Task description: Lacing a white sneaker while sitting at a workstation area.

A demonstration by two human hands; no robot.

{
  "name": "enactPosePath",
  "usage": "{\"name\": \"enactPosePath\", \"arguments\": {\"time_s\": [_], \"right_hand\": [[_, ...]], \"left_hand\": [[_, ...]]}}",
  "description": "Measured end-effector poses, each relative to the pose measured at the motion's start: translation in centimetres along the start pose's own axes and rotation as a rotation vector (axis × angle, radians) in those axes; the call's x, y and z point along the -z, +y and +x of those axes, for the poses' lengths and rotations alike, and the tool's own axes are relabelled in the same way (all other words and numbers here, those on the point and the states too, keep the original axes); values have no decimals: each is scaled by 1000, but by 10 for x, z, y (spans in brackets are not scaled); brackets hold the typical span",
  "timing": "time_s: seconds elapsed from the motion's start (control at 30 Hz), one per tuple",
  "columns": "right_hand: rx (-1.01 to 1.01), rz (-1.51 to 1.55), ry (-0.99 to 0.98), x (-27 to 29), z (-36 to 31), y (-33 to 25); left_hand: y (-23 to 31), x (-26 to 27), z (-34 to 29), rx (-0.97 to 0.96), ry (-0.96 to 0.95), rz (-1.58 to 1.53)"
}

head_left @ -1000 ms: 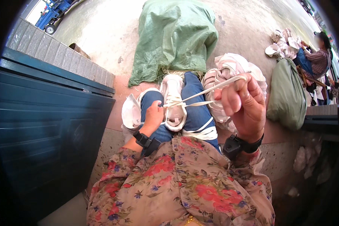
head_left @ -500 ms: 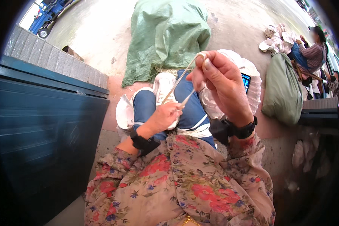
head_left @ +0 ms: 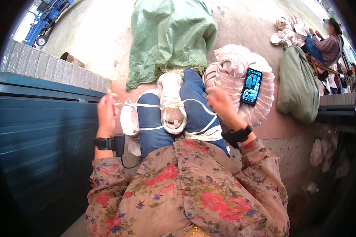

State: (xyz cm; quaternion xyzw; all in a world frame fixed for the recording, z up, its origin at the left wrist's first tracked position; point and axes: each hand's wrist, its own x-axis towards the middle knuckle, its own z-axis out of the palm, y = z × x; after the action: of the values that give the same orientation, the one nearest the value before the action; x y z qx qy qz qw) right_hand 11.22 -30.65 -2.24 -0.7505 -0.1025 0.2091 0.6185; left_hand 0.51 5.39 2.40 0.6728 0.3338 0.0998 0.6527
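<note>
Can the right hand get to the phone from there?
Probably yes: the right hand is close by, and the phone lies uncovered, screen up, on the pale bundle. Nothing seems to block the way.

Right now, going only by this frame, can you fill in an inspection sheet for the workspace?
Surface: the person's lap in blue jeans serves as the work surface.
Job's things: a pale shoe lies between the thighs; a white lace stretches from it leftward.
Clutter: bundled white laces on the right thigh; a lit phone on a pale pleated bundle.
Hands: left hand pinches the lace; right hand is raised by the right thigh, grip unclear.
Cables: a thin dark cable hangs near the left wrist.
Surroundings: green sack ahead, dark blue panel left, seated person far right.
</note>
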Motion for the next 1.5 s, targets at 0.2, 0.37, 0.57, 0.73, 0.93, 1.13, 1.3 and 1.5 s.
{"name": "enactPosePath", "arguments": {"time_s": [0.2,0.37,0.57,0.73,0.93,1.13,1.3,1.5], "right_hand": [[254,-528,-138,-48,-14,34],[309,-805,-49,-64,-6,29],[400,-946,-111,-72,3,25],[633,-1132,-262,-72,9,17],[613,-1243,-247,-77,2,9],[509,-1097,-29,-76,0,16],[497,-1072,-15,-73,0,18],[510,-1038,-16,-79,2,24]], "left_hand": [[-33,-63,-44,220,-291,343],[-59,-84,-58,148,-391,450],[-64,-81,-60,111,-374,472],[-63,-79,-61,72,-303,517],[-87,-83,-53,-239,-226,683],[-80,-86,-48,-399,-248,803],[-79,-92,-45,-514,-293,873],[-74,-91,-45,-537,-366,962]]}}
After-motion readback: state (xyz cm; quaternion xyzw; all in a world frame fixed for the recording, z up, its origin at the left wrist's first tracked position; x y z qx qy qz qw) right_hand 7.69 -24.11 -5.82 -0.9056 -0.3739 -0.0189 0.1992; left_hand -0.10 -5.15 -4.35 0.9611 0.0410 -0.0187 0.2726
